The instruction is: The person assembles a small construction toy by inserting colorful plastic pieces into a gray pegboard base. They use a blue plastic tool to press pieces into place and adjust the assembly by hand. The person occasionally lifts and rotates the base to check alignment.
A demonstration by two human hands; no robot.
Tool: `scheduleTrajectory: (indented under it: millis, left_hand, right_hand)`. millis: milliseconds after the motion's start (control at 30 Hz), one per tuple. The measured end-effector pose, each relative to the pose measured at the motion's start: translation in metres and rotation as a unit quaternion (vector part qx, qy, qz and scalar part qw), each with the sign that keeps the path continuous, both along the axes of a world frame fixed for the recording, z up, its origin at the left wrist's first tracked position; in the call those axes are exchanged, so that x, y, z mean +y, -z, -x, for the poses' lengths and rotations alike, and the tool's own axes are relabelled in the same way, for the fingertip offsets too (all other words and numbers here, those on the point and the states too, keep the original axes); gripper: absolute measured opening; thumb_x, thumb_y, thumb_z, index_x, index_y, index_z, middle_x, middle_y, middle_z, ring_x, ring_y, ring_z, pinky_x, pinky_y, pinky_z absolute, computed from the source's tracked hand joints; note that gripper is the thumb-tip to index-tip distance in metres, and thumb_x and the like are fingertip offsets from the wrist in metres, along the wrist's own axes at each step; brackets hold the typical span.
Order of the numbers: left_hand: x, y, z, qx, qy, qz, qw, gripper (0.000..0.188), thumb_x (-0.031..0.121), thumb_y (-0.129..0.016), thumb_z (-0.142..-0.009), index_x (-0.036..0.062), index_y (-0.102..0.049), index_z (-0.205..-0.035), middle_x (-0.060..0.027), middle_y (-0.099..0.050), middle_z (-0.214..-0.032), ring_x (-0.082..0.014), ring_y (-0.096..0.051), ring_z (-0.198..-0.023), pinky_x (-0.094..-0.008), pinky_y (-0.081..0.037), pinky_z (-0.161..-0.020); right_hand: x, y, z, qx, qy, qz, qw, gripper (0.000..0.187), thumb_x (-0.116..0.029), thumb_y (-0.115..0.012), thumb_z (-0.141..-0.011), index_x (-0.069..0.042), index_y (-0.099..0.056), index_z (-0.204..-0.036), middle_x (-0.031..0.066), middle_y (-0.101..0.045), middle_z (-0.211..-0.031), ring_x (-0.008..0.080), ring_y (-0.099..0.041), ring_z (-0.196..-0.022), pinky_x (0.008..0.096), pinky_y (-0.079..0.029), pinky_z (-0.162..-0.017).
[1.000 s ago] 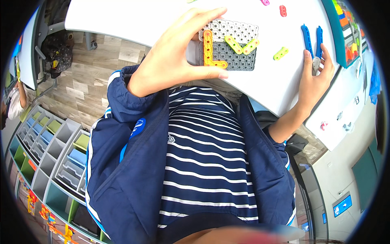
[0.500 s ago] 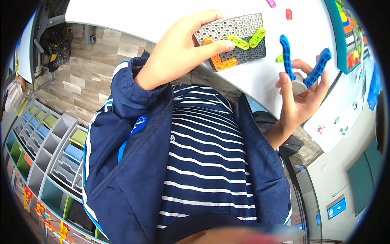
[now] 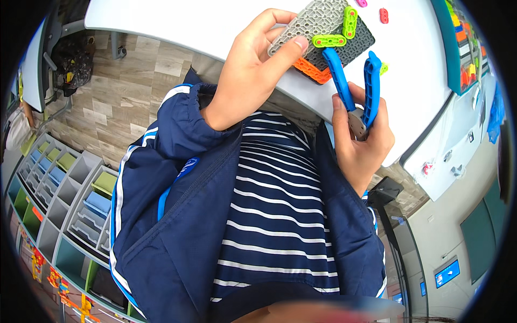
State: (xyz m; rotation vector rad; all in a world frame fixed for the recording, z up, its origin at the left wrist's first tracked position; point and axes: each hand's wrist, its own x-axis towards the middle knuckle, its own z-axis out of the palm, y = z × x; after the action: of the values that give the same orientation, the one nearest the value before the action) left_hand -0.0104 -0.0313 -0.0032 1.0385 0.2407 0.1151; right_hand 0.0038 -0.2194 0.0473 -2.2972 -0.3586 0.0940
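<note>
My left hand (image 3: pixel 250 72) grips a toy building plate by its near-left edge, thumb on top. Its grey perforated half (image 3: pixel 315 24) joins a dark half (image 3: pixel 358 43). Two lime-green links (image 3: pixel 329 41) with red pins form an angle on it, and an orange piece (image 3: pixel 312 71) lies along the lower edge. In my right hand (image 3: pixel 363 159) is a blue two-armed tool (image 3: pixel 371 89) with a grey rounded hub, fingers and thumb closed around the hub. The arms spread upward in a V. The left arm's tip overlaps the plate in view; I cannot tell whether they touch.
On the white table (image 3: pixel 215 27) lie a red link (image 3: pixel 383 15), a pink link (image 3: pixel 362 2) and a green piece (image 3: pixel 384 68) partly behind the tool. A teal-edged tray (image 3: pixel 452 59) of colourful parts stands at the right. Shelves with bins (image 3: pixel 70 194) are at the left.
My right hand has moved left with the blue tool, bringing it beside the plate; its arms now stand closer together. The plate has shifted up and right and tilted in my left hand.
</note>
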Motion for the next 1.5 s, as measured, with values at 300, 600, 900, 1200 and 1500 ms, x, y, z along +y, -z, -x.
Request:
scheduleTrajectory:
  millis: [300,600,900,1200,1500]
  left_hand:
    - [0.002,-0.001,-0.007,-0.022,-0.002,-0.076,0.997,0.034,0.018,-0.063,-0.107,-0.0061,-0.063,-0.13,-0.0063,-0.072,-0.113,-0.0078,-0.063,-0.1,-0.025,-0.052,-0.089]
    - [0.001,-0.011,-0.011,0.037,0.007,0.028,0.999,0.04,0.016,-0.047,-0.113,-0.0074,-0.048,-0.145,-0.0118,-0.063,-0.135,-0.014,-0.059,-0.12,-0.0277,-0.048,-0.103]
    - [-0.003,0.005,-0.001,-0.029,-0.019,-0.062,0.997,0.036,0.022,-0.061,-0.108,-0.0042,-0.061,-0.133,-0.0083,-0.071,-0.121,-0.0121,-0.065,-0.108,-0.0276,-0.05,-0.096]
    - [0.003,0.003,-0.003,0.003,0.029,-0.076,0.997,0.037,0.023,-0.059,-0.109,-0.0057,-0.061,-0.132,-0.0094,-0.071,-0.121,-0.0131,-0.066,-0.107,-0.0279,-0.052,-0.095]
    - [0.006,0.002,-0.008,-0.047,0.025,-0.047,0.997,0.035,0.025,-0.064,-0.106,-0.0048,-0.068,-0.123,-0.0088,-0.076,-0.109,-0.01,-0.069,-0.101,-0.0268,-0.055,-0.091]
  right_hand:
    - [0.006,-0.001,-0.002,-0.054,-0.035,0.028,0.998,0.016,-0.003,-0.075,-0.092,0.0,-0.066,-0.105,0.0103,-0.068,-0.082,0.0171,-0.066,-0.067,0.0301,-0.051,-0.061]
    - [-0.002,-0.012,-0.01,0.547,-0.042,-0.358,0.756,0.044,-0.037,-0.036,-0.113,-0.001,-0.054,-0.094,0.0042,-0.049,-0.054,0.0066,-0.037,-0.039,0.0223,-0.026,-0.037]
    - [0.007,-0.014,-0.006,0.595,0.014,-0.414,0.689,0.04,-0.037,-0.037,-0.114,-0.003,-0.051,-0.096,0.0018,-0.043,-0.052,0.0052,-0.031,-0.04,0.0216,-0.025,-0.036]
    - [0.0,-0.002,-0.013,0.618,-0.016,-0.47,0.63,0.04,-0.036,-0.039,-0.113,-0.005,-0.048,-0.089,-0.0004,-0.04,-0.049,0.0025,-0.028,-0.036,0.0199,-0.022,-0.036]
    - [-0.012,0.021,-0.021,0.615,-0.074,-0.477,0.623,0.041,-0.036,-0.04,-0.113,-0.004,-0.049,-0.09,-0.0022,-0.039,-0.048,0.0018,-0.027,-0.036,0.0199,-0.02,-0.035]
